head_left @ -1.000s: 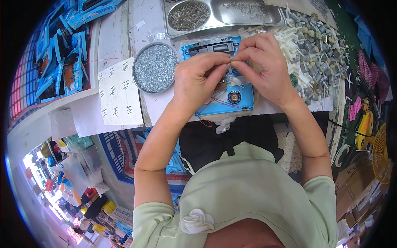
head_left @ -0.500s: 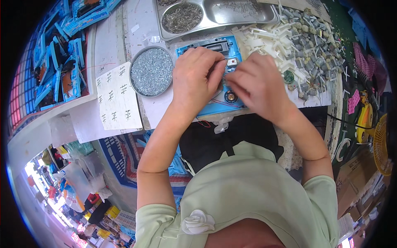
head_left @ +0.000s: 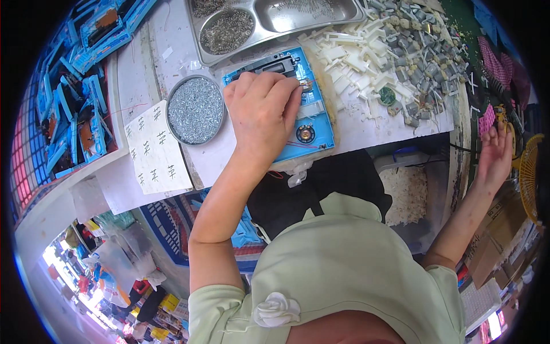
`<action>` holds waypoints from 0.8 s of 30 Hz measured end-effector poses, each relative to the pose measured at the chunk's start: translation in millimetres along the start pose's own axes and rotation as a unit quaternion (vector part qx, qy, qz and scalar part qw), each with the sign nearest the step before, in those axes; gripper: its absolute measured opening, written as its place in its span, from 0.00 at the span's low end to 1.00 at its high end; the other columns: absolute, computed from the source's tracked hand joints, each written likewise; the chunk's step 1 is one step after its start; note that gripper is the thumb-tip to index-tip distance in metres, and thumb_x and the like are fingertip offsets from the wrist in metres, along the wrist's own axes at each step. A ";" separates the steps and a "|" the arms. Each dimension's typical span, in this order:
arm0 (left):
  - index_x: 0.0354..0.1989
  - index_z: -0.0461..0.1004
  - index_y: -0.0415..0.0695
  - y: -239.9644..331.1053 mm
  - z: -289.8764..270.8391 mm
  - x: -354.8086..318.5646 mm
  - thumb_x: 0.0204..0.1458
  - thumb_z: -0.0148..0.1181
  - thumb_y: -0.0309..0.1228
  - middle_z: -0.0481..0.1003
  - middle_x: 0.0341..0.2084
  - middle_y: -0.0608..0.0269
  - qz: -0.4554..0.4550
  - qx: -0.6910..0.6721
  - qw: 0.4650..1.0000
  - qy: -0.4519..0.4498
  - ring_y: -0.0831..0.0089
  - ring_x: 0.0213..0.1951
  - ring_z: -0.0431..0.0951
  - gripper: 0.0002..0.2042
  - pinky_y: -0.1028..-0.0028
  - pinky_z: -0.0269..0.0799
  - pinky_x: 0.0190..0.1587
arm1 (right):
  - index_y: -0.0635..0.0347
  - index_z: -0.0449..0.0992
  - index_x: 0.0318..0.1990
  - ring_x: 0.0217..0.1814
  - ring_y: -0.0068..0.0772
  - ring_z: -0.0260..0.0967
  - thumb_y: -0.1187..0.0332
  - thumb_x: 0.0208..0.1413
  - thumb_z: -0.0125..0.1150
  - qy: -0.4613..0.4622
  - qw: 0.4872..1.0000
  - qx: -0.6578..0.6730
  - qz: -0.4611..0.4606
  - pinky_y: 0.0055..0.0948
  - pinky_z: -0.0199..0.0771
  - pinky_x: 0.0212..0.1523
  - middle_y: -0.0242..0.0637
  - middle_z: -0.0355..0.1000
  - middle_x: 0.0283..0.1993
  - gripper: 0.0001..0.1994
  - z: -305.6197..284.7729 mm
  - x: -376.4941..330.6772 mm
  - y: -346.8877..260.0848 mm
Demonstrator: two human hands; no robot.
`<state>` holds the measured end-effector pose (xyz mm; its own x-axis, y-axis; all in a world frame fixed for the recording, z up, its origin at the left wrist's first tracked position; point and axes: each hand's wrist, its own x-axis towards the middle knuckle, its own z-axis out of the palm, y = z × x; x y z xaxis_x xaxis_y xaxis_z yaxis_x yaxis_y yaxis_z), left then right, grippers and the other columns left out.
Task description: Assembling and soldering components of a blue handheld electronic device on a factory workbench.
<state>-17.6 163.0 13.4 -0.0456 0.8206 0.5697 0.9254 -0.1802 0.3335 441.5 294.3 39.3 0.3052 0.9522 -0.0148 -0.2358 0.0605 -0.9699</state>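
Observation:
A blue plastic casing [head_left: 322, 121] lies on the table in front of me, with a small round speaker [head_left: 305, 134] and thin red wires in its near part. My left hand [head_left: 259, 112] rests over its left side. The thumb and fingers are closed at a small part [head_left: 306, 86] on the right of the casing; what they pinch is hidden. Far to the right, my right hand [head_left: 495, 157] is stretched out, its fingers extended and apart. Close behind it is a yellow object [head_left: 517, 150], partly covered by the hand.
A round dish of small screws [head_left: 196, 109] stands left of the casing, beside a handwritten sheet [head_left: 156, 150]. Behind is a metal tray [head_left: 275, 35] with small springs. White plastic parts [head_left: 358, 57] and grey motors [head_left: 424, 74] are heaped right. Blue casings [head_left: 86, 103] fill the far left.
My right hand has left the casing and swung far right to the yellow object. My left hand stays at the casing. The whole table view has shifted slightly left.

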 end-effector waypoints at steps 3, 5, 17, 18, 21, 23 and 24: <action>0.33 0.81 0.52 1.6 0.1 3.8 0.45 0.72 0.29 0.76 0.34 0.72 0.000 -0.006 1.000 0.019 0.66 0.38 0.72 0.07 0.63 0.59 0.45 | 0.67 0.70 0.56 0.42 0.25 0.65 0.64 0.69 0.57 -0.035 0.999 0.013 -0.028 0.28 0.68 0.45 0.34 0.71 0.41 0.16 -32.8 52.8 14.8; 0.33 0.81 0.52 3.8 -3.0 8.9 0.45 0.72 0.30 0.75 0.35 0.72 -0.017 0.004 1.000 0.015 0.66 0.39 0.72 0.07 0.63 0.59 0.45 | 0.68 0.72 0.54 0.41 0.26 0.64 0.64 0.69 0.57 -0.045 0.998 -0.009 -0.041 0.28 0.67 0.43 0.34 0.71 0.39 0.15 -33.4 73.4 18.4; 0.39 0.77 0.47 -15.2 -7.9 4.4 0.49 0.68 0.24 0.80 0.35 0.68 0.049 -0.072 0.996 0.008 0.66 0.35 0.77 0.09 0.66 0.67 0.42 | 0.62 0.74 0.34 0.36 0.31 0.64 0.68 0.68 0.55 0.017 0.981 0.033 -0.189 0.35 0.68 0.42 0.35 0.67 0.28 0.10 -112.7 31.1 -28.3; 0.40 0.77 0.47 -16.4 -8.8 2.5 0.50 0.67 0.24 0.80 0.35 0.67 0.052 -0.077 0.996 -0.001 0.65 0.35 0.77 0.10 0.65 0.67 0.40 | 0.61 0.73 0.33 0.35 0.31 0.63 0.68 0.67 0.55 -0.007 0.984 0.043 -0.175 0.35 0.67 0.42 0.34 0.66 0.28 0.10 -96.0 19.7 -26.0; 0.40 0.76 0.46 -12.2 -5.6 -1.8 0.51 0.67 0.25 0.80 0.33 0.65 0.031 -0.080 0.996 -0.019 0.63 0.34 0.77 0.09 0.64 0.69 0.39 | 0.63 0.75 0.39 0.35 0.28 0.63 0.66 0.67 0.55 -0.073 0.987 0.085 -0.119 0.35 0.67 0.43 0.34 0.68 0.31 0.09 -26.3 -14.6 -13.1; 0.38 0.75 0.46 -6.1 0.0 4.5 0.52 0.66 0.25 0.79 0.31 0.63 0.032 -0.066 0.997 -0.027 0.62 0.34 0.78 0.08 0.64 0.69 0.39 | 0.66 0.75 0.48 0.37 0.28 0.65 0.66 0.67 0.54 0.000 0.991 0.077 -0.113 0.34 0.68 0.44 0.35 0.70 0.35 0.12 37.0 -45.8 6.8; 0.38 0.75 0.45 -3.7 0.9 7.7 0.52 0.66 0.25 0.78 0.31 0.63 0.029 -0.058 0.997 -0.030 0.62 0.33 0.78 0.07 0.64 0.69 0.39 | 0.67 0.74 0.51 0.37 0.28 0.66 0.66 0.67 0.53 -0.052 0.991 0.073 -0.102 0.34 0.69 0.45 0.36 0.71 0.35 0.13 59.3 -55.6 14.0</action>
<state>-21.0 170.5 15.9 0.0328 0.8372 0.5459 0.8758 -0.2873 0.3879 366.5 259.9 41.0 0.2654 0.9411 0.2096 -0.3127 0.2896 -0.9046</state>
